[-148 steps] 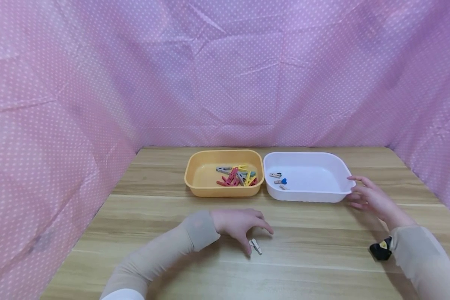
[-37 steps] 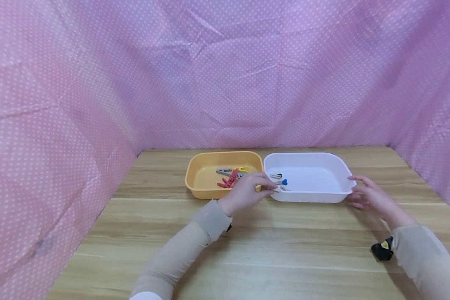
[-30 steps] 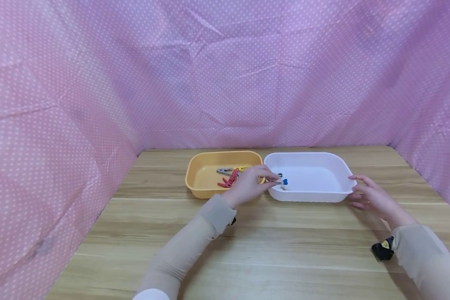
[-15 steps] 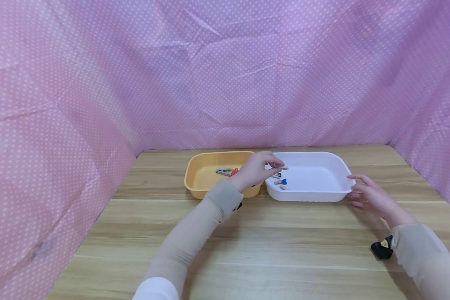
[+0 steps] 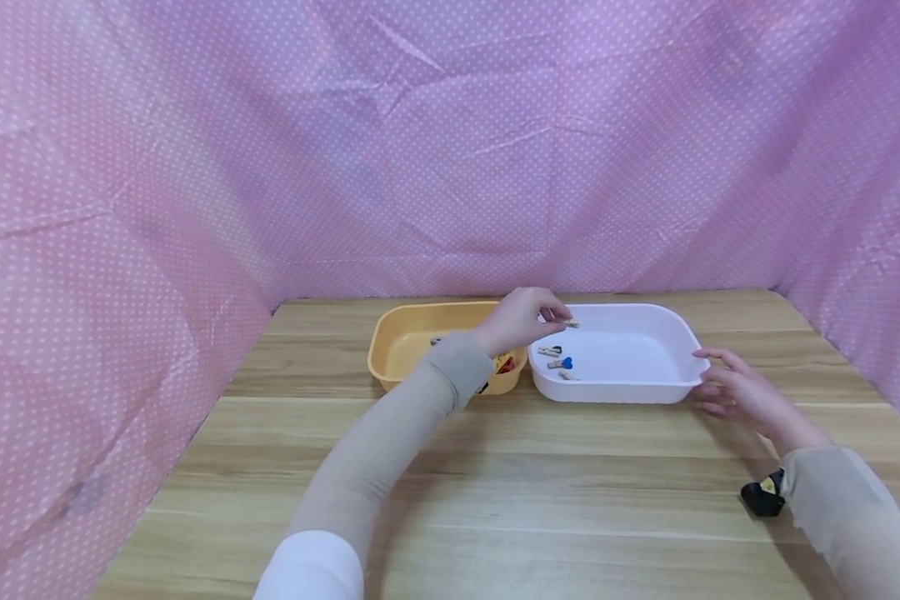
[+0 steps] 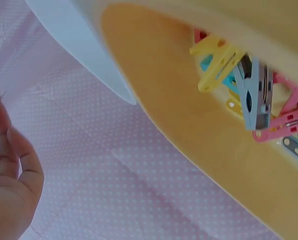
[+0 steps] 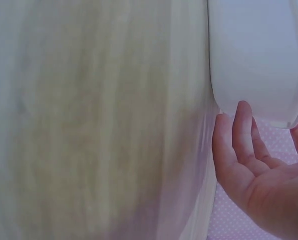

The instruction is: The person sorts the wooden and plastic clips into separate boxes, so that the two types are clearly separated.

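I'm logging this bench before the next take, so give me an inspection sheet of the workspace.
Surface: wooden table, bare at the front.
Job's things: small peg pinched over the white tray; three small pegs lie inside it; orange tray beside it holds coloured pegs.
Clutter: nothing seen.
Grips: left hand pinches the peg; right hand rests open-fingered at the white tray's right rim.
Cables: nothing seen.
Surroundings: pink dotted cloth on three sides; black wrist unit by the right sleeve.
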`<control>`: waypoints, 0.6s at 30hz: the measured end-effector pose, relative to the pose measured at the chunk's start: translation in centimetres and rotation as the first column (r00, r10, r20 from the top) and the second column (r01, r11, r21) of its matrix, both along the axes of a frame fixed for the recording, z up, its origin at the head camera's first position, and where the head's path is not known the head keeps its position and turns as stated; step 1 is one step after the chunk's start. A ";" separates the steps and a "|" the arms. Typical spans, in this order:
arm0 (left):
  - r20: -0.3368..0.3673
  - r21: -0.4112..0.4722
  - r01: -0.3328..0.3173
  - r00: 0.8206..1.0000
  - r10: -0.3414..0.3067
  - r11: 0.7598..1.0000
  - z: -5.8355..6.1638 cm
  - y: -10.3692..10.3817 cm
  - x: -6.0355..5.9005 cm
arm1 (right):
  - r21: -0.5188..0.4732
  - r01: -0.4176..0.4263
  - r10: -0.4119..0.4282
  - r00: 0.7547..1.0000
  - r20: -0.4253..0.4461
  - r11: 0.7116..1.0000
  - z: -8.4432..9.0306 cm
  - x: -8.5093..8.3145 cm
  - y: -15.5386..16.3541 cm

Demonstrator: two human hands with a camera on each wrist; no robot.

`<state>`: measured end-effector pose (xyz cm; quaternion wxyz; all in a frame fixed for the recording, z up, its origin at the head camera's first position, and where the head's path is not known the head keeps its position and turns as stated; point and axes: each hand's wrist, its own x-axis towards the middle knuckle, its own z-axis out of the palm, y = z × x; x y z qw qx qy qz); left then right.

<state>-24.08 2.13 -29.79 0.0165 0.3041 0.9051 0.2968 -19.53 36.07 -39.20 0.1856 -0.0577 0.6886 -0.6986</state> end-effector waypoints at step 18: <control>0.077 -0.253 0.096 0.994 -0.079 0.963 0.8 2.7 -3.1 | 0.083 0.024 -0.024 1.000 -0.004 0.996 -0.5 -0.5 0.4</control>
